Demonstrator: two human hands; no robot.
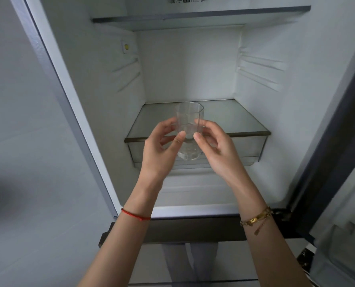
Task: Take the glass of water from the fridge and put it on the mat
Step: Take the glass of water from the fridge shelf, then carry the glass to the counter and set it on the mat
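Note:
A clear faceted glass of water (189, 119) is held in the air in front of the open fridge, level with the front edge of the glass shelf (234, 121). Water fills only its lower part. My left hand (162, 146) grips it from the left with thumb and fingertips. From the right, my right hand (216, 146) pinches it the same way. The mat is not in view.
The fridge interior is white, with an upper shelf (201, 17) above and a transparent drawer (245, 150) under the glass shelf. The fridge door (342, 204) stands open at the right. A grey wall (27, 141) is on the left.

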